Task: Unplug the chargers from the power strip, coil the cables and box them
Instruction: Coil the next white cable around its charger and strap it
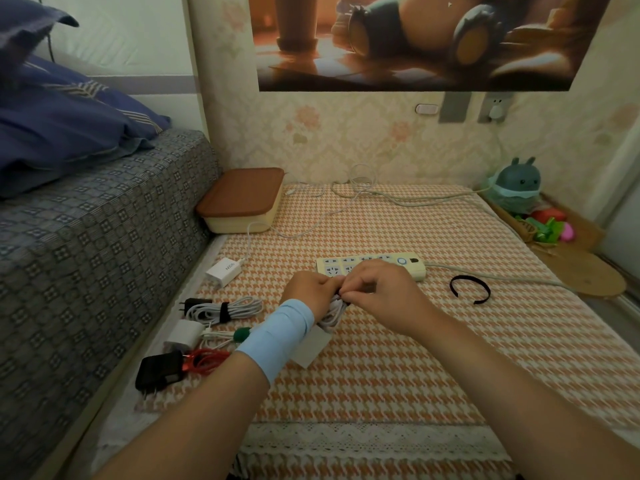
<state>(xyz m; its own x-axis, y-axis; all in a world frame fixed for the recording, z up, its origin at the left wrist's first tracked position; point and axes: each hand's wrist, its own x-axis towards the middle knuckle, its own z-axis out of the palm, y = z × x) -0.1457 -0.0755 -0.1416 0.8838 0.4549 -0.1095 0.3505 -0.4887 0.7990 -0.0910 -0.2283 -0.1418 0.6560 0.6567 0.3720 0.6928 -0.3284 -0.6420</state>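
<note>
step: coiling; no plug seen in strip (412, 269) | left hand (309, 289) grips white cable (333, 311), frame centre; right hand (379, 293) pinches its top | three bundles (221, 311) lower left | next, I judge: bind cable, wind loose charger (224, 270), open box (242, 199) upper left

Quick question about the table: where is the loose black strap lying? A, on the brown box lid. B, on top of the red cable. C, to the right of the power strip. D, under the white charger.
C: the black strap lies curled open on the tablecloth, just right of the power strip and apart from it.
</note>
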